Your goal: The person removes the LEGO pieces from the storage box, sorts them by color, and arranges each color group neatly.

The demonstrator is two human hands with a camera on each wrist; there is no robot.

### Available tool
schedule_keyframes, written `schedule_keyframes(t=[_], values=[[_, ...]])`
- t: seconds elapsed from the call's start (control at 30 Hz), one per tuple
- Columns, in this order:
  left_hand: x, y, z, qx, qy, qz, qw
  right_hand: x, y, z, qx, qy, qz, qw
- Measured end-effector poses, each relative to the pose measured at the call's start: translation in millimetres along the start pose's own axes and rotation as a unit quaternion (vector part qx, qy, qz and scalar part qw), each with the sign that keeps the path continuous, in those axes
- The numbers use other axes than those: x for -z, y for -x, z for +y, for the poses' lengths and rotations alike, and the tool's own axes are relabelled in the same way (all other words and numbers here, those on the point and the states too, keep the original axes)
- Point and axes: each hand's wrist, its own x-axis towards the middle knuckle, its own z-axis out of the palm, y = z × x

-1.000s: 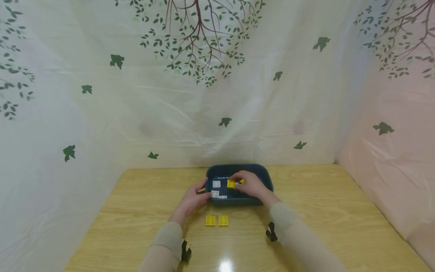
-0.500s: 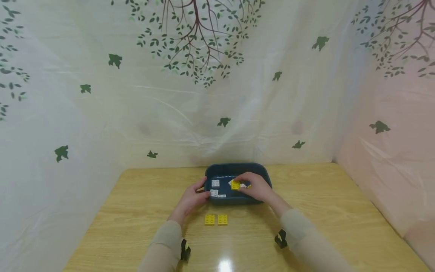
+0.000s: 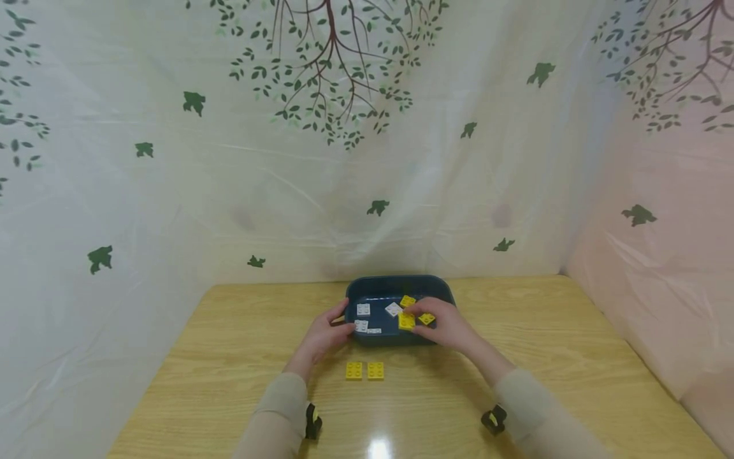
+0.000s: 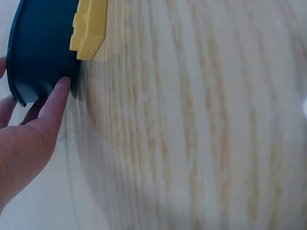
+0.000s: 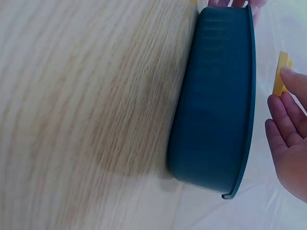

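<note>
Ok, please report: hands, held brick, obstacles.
Right hand pinches yellow studded plastic brick above blue rounded plastic tray. Left hand holds tray's left end. No obstacle visible.

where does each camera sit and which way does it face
Head: on the head, facing forward and down over the table and blue bin; left hand, right hand and sleeves show.
Left wrist: on that wrist, facing the blue bin's outside and a yellow brick on the table; part of the left hand shows.
Right wrist: on that wrist, facing the blue bin's outer wall; the right hand and left fingertips show.
Shared: head and right wrist both show the held yellow brick.
</note>
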Motion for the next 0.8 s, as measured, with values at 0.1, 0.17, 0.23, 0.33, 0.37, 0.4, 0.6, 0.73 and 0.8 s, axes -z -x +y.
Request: schedule_keyframes(t=[0.1,0.17,0.23,0.33,0.37,0.4,0.6,0.73,0.8], values=[[-0.2,0.2,0.5,0.002,0.000,0.000,1.0000,2.1,5,-2,-0.005,-0.004,-0.002,1.000],[-0.1,0.5,1.0,0.001,0.000,-0.001,1.0000,2.9,9,-4,-0.008,-0.006,-0.005,1.000],[0.3,0.7,1.4,0.002,0.000,-0.002,1.0000,3.2,12,-5,-0.013,-0.003,-0.009,1.000],[1.2,1.0,1.6,0.004,-0.003,-0.004,1.0000,2.9,17,-8,-0.018,-0.004,-0.015,1.000],[1.6,1.0,1.5,0.005,-0.005,-0.004,1.0000,2.6,19,-9,-0.015,-0.005,-0.015,1.000],[1.8,1.3,1.7,0.006,-0.007,-0.004,0.9999,2.3,20,-10,-0.012,-0.004,-0.016,1.000],[1.0,1.8,2.8,0.008,-0.007,-0.002,0.9999,1.1,27,-17,-0.002,-0.002,-0.017,1.000],[0.7,2.2,3.4,0.011,-0.010,-0.002,0.9999,-0.3,30,-22,-0.012,-0.013,-0.027,0.999],[0.8,1.9,3.1,0.013,-0.014,-0.001,0.9998,-1.4,32,-24,-0.008,-0.019,-0.030,0.999]])
